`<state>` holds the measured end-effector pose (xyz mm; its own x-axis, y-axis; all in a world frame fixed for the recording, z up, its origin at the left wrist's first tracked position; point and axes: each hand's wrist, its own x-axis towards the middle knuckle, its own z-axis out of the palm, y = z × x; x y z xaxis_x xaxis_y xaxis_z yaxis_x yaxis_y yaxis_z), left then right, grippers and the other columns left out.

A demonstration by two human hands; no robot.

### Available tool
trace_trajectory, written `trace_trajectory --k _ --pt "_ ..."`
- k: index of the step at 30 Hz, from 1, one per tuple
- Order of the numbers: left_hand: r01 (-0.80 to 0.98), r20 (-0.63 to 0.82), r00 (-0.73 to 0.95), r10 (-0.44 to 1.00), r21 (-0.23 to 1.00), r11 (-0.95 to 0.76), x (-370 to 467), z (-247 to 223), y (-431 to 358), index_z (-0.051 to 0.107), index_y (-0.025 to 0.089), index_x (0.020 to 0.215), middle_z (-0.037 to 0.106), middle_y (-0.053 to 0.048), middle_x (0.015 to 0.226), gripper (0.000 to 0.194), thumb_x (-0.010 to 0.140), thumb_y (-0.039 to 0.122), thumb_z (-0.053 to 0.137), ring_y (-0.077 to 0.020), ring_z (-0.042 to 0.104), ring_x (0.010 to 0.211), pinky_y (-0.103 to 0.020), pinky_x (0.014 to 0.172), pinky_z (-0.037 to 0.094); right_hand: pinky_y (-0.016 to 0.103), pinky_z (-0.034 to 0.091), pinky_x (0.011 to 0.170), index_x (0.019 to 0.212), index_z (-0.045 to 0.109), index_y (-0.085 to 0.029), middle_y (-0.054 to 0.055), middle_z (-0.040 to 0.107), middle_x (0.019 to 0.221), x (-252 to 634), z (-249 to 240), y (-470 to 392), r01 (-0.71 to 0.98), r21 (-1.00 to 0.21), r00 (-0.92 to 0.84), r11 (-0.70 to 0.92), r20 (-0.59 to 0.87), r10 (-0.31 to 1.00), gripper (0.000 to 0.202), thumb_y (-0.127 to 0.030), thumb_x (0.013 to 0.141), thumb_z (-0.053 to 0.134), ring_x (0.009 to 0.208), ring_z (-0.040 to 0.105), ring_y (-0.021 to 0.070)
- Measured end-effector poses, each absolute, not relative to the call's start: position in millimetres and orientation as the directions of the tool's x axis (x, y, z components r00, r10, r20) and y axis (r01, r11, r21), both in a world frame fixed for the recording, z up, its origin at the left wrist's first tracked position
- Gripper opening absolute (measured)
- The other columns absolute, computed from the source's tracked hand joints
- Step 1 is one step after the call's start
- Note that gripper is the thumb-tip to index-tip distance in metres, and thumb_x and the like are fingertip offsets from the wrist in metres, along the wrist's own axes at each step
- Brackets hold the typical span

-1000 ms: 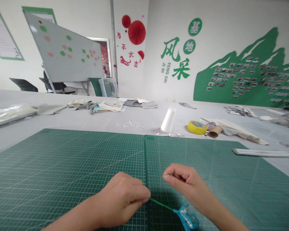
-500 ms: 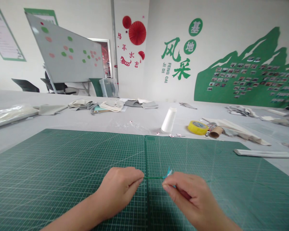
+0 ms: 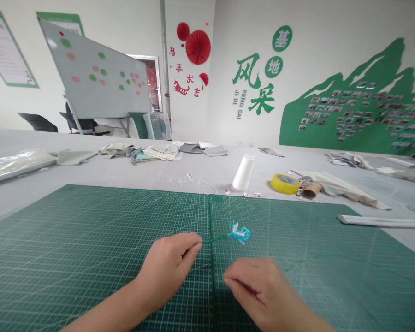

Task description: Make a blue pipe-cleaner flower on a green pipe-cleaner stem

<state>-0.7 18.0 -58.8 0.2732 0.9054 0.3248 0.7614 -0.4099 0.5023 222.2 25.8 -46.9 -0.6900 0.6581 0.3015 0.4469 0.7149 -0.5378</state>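
Observation:
My left hand [image 3: 174,260] is closed in a pinch on the green stem [image 3: 214,239] of a beaded flower. The flower's head [image 3: 240,233], with light-blue loops and clear or white beads, points right and sits above the cutting mat. Below and to the right of it, my right hand [image 3: 257,288] is pinched shut, apart from the flower. A thin green thread [image 3: 327,257] trails from behind this hand toward the right edge. The right fingertips appear closed on that thread, though the grip itself is hidden.
Two green cutting mats [image 3: 100,221] meet under my hands. Beyond them stand a white thread cone [image 3: 243,173], yellow tape [image 3: 284,183] and a cardboard tube [image 3: 311,189]. White rolled strips [image 3: 378,221] lie at right. Fabric scraps [image 3: 161,151] and a plastic-wrapped pack [image 3: 17,163] lie farther back.
My right hand has come away from the flower, moving down and slightly left. The flower head is now uncovered and tilted upward. My left hand has shifted slightly up and left, still gripping the stem.

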Motion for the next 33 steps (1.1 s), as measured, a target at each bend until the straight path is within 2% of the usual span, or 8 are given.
trace_trajectory --k 12,17,23,28,33 --pt "0.722 0.312 0.245 0.918 0.573 -0.388 0 -57 16 0.057 0.021 0.077 0.058 0.004 0.067 0.025 0.097 0.023 0.043 -0.0131 0.052 0.06 -0.023 0.058 0.038 0.023 0.033 0.059 0.071 0.056 -0.02 -0.003 0.059 0.067 224 -64 35 0.552 -0.516 -0.68 0.655 0.175 0.712 0.023 -0.015 0.092 0.047 0.061 0.052 0.0116" --pt "0.666 0.308 0.277 0.91 0.622 -0.412 2 -57 15 0.059 0.021 0.081 0.058 0.003 0.069 0.024 0.097 0.023 0.043 -0.0134 0.053 0.062 -0.024 0.059 0.039 0.022 0.035 0.06 0.071 0.056 -0.02 -0.004 0.058 0.067 222 -64 40 0.54 -0.576 -0.665 0.614 0.154 0.731 0.024 -0.014 0.093 0.047 0.063 0.053 0.0116" --pt "0.585 0.358 0.352 0.865 0.637 -0.502 0 -57 14 0.059 0.02 0.082 0.058 0.003 0.069 0.022 0.097 0.023 0.043 -0.0127 0.053 0.062 -0.023 0.059 0.037 0.024 0.038 0.066 0.073 0.059 -0.02 -0.003 0.056 0.068 226 -69 44 0.529 -0.658 -0.602 0.536 0.153 0.783 0.022 -0.021 0.093 0.051 0.068 0.053 0.0143" --pt "0.54 0.383 0.502 0.775 0.561 -0.627 0 -53 12 0.056 0.02 0.079 0.053 0.004 0.066 0.023 0.098 0.021 0.042 -0.0119 0.049 0.06 -0.023 0.057 0.033 0.022 0.036 0.056 0.07 0.061 -0.019 -0.004 0.053 0.063 228 -75 51 0.468 -0.777 -0.569 0.422 0.101 0.816 0.024 -0.027 0.091 0.054 0.06 0.048 0.0126" --pt "0.558 0.332 0.657 0.677 0.39 -0.733 1 -47 8 0.051 0.021 0.075 0.05 0.004 0.063 0.024 0.096 0.016 0.04 -0.0133 0.046 0.057 -0.027 0.054 0.028 0.022 0.035 0.053 0.071 0.066 -0.017 -0.003 0.055 0.059 231 -77 60 0.441 -0.77 -0.585 0.461 0.142 0.798 0.02 -0.026 0.086 0.058 0.055 0.046 0.0114"
